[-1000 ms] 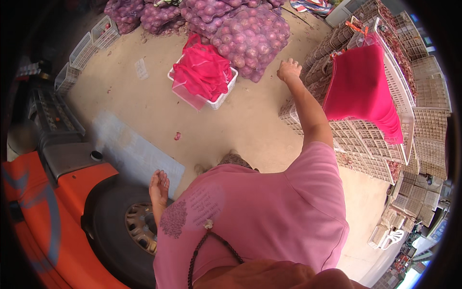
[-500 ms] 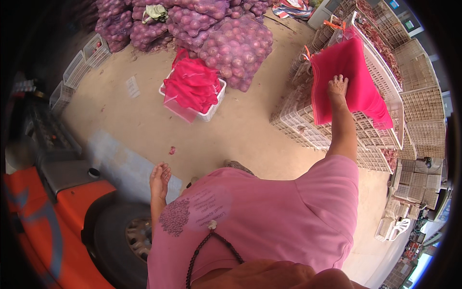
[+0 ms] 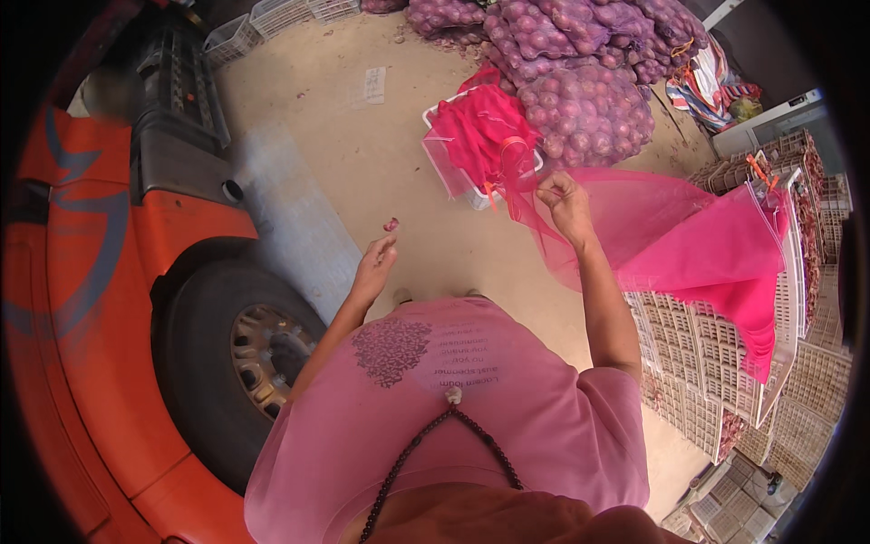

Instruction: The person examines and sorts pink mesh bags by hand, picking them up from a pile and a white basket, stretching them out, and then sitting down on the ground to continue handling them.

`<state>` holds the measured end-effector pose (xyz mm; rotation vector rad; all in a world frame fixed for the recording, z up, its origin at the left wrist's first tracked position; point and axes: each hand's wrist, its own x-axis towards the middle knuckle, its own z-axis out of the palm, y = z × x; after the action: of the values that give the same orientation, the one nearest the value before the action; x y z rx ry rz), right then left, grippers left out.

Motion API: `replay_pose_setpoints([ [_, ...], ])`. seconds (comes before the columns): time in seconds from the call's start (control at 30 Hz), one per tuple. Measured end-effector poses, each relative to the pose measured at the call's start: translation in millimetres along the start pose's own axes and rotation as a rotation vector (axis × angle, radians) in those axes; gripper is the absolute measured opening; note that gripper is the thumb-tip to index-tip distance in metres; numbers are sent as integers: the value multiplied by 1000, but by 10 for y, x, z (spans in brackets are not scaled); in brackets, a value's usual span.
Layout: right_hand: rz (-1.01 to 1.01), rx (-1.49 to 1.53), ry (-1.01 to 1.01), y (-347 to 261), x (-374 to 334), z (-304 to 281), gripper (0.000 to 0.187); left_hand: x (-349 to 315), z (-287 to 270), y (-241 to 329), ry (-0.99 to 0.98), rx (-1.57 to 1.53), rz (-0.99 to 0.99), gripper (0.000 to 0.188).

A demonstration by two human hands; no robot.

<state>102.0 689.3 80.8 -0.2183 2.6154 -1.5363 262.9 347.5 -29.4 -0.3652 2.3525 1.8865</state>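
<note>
My right hand [image 3: 566,201] is closed on a sheer pink mesh bag [image 3: 634,204], pinching it near an end with an orange drawstring. The bag stretches rightward to a pile of folded pink mesh bags [image 3: 711,272] draped over plastic crates [image 3: 693,335]. In front of my body, my left hand [image 3: 374,265] has its fingers stretched out and holds nothing. Beyond the right hand stands a white basket [image 3: 480,201] heaped with more pink mesh bags [image 3: 476,136]; the held bag's end overlaps its near side.
Mesh sacks of purple-red onions [image 3: 589,118] are piled behind the basket. An orange vehicle [image 3: 172,290] with a large wheel [image 3: 245,354] stands close on my left. Empty crates [image 3: 281,16] line the far left. A reddish scrap [image 3: 391,224] lies on the floor.
My right hand has moved left from the pile on the crates, drawing one mesh bag out with it. The view has turned right; my left hand remains free.
</note>
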Motion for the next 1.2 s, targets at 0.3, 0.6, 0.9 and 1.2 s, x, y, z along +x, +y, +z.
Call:
replay_pose_setpoints([
  [0.3, -225, 377, -397, -586, -421, 1176, 13, -63, -495, 1024, 413, 546, 440, 82],
  [0.6, -364, 344, -521, -713, -581, 1643, 15, -515, -799, 989, 409, 831, 417, 40],
  [0.9, -134, 70, -521, -906, -723, 1753, 21, -694, -735, 796, 444, 609, 159, 16],
  [1.2, 467, 1012, -702, -702, -807, 2203, 12, -563, 2, 517, 88, 353, 595, 41],
])
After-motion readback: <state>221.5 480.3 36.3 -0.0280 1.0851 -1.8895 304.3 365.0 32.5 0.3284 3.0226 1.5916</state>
